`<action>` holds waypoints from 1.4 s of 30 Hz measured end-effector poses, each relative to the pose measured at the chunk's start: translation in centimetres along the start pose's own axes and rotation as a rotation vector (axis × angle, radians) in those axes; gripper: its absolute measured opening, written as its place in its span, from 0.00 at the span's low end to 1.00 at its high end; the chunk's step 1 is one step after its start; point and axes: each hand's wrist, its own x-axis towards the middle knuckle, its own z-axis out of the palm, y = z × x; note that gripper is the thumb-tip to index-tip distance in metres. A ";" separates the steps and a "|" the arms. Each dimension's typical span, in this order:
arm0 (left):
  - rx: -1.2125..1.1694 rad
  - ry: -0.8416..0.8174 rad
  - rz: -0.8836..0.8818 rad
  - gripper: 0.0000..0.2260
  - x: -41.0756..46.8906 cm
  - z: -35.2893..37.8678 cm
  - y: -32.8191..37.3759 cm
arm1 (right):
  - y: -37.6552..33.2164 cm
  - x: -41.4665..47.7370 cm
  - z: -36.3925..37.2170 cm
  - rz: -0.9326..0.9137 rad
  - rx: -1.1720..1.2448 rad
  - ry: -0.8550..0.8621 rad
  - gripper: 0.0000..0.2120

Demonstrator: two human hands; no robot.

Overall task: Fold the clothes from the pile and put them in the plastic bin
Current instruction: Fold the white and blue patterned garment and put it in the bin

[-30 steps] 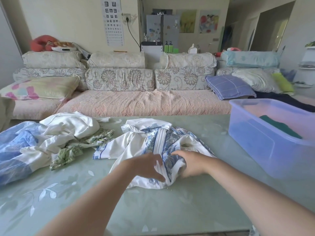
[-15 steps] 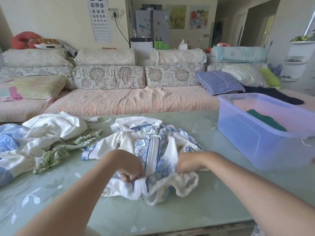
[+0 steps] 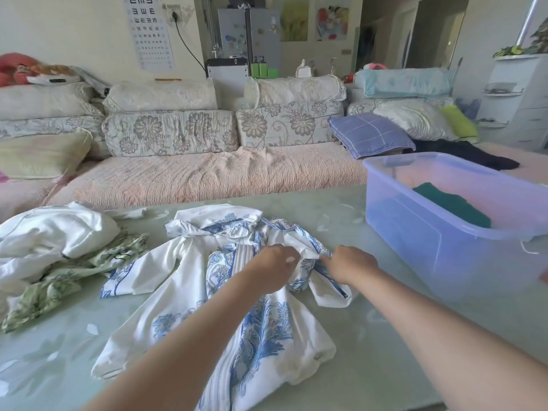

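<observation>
The blue-and-white shirt (image 3: pixel 237 315) is spread on the bench (image 3: pixel 385 351), running long from the far edge toward the near edge.

To the right, well apart, the plastic bin (image 3: pixel 444 232) is seen with a dark green folded cloth (image 3: pixel 453 204) inside. At the left, the pile (image 3: pixel 59 250) is left waiting. The shirt's right-hand fold is pinched by both hands: left hand (image 3: pixel 274 264) and right hand (image 3: pixel 351 262), fingers clenched on cloth.
</observation>
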 end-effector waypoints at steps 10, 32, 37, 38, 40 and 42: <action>0.333 -0.069 -0.088 0.12 7.1 4.4 -1.6 | 0.1 1.9 -1.2 -0.260 -0.026 -0.229 0.22; 0.041 -0.215 -0.160 0.26 7.8 4.1 -3.4 | -0.9 6.5 -2.2 -0.422 -0.495 0.014 0.17; -0.197 0.141 -0.171 0.15 8.0 1.5 -6.0 | -5.0 6.9 -2.3 -0.423 -0.353 0.173 0.15; -0.178 0.195 -0.186 0.16 8.2 0.9 -6.9 | -6.2 7.2 -2.1 -0.449 -0.298 0.179 0.15; -0.168 0.251 -0.269 0.19 8.5 -0.6 -9.0 | -8.5 7.7 -1.3 -0.498 -0.183 0.173 0.18; -0.147 0.254 -0.347 0.25 8.6 -1.9 -11.7 | -10.7 8.4 -0.5 -0.525 -0.094 0.176 0.22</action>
